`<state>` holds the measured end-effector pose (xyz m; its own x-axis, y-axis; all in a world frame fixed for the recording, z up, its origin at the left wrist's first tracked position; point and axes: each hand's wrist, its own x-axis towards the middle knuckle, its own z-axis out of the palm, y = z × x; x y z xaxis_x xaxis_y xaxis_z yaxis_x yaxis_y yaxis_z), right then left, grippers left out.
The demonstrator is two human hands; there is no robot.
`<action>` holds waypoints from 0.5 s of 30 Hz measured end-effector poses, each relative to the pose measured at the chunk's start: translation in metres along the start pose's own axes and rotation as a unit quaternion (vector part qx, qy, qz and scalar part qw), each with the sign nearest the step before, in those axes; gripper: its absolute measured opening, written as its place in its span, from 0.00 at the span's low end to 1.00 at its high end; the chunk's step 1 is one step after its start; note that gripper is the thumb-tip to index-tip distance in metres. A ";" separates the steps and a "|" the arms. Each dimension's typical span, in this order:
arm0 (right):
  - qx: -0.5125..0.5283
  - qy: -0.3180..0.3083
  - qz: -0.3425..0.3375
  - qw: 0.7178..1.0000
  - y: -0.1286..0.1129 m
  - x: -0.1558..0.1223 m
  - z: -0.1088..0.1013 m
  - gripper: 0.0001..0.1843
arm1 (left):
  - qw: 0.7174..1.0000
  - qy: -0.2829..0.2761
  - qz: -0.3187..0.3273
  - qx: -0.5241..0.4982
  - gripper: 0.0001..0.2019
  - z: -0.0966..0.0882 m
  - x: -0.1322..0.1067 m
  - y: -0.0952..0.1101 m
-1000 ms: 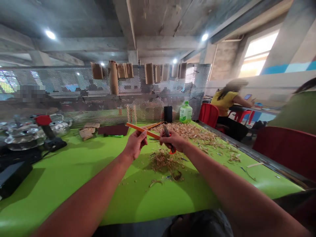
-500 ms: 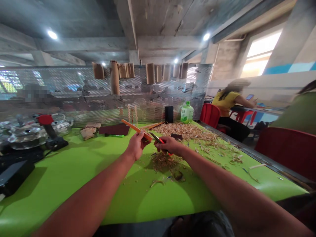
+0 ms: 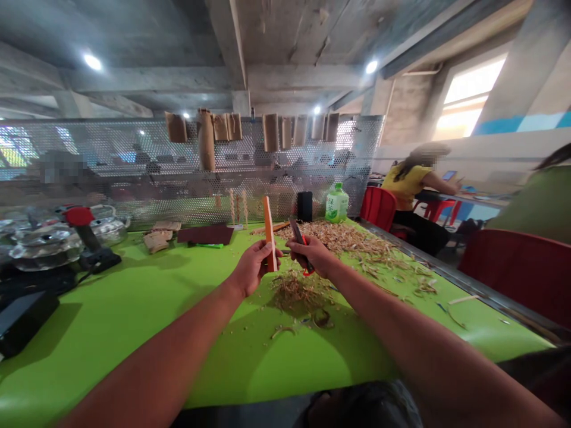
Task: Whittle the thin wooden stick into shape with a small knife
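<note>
My left hand [image 3: 256,266] is closed round the lower part of a wooden stick [image 3: 268,223], orange on one face and pale along its right edge. The stick stands nearly upright, leaning slightly left at its top. Just to the right, my right hand [image 3: 314,254] grips a knife [image 3: 296,230] with a red and black handle, its dark blade tilted up and to the left. Blade and stick are apart. Below both hands, a small heap of wood shavings [image 3: 297,291] lies on the green table top [image 3: 187,333].
A larger spread of shavings [image 3: 343,238] lies at the back right, beside a green-labelled bottle [image 3: 336,203] and a black upright object [image 3: 305,206]. A dark red board [image 3: 205,234] lies back left, near metal pots [image 3: 38,244]. A perforated metal screen [image 3: 147,148] stands behind; a co-worker [image 3: 413,178] sits right.
The stick has turned from slanting left to nearly upright, showing its pale edge. My right hand has moved slightly right, and the knife blade has come away from the stick and tilted higher.
</note>
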<state>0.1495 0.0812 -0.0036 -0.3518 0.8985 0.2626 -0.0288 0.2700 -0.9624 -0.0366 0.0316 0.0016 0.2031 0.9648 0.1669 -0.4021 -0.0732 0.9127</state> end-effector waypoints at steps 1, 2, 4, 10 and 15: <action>0.001 0.006 -0.004 1.000 0.000 0.000 0.001 0.20 | 1.000 -0.001 -0.008 -0.002 0.16 0.000 0.000 0.000; 0.001 0.012 -0.006 1.000 0.000 0.000 0.001 0.20 | 1.000 -0.002 -0.015 -0.005 0.17 0.001 -0.001 0.000; 0.002 0.021 -0.005 1.000 0.001 0.000 0.002 0.20 | 1.000 -0.007 -0.021 -0.008 0.16 0.001 -0.002 -0.001; 0.010 0.030 0.012 0.999 0.000 0.000 0.003 0.21 | 0.999 0.027 0.008 0.019 0.13 0.004 -0.003 -0.002; -0.005 0.015 0.028 0.999 0.001 -0.001 0.007 0.22 | 0.994 0.052 0.097 -0.020 0.16 0.006 -0.002 0.000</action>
<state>0.1434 0.0778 -0.0051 -0.3243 0.9222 0.2105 0.0001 0.2226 -0.9749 -0.0318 0.0285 0.0036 0.0247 0.9544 0.2974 -0.4601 -0.2533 0.8510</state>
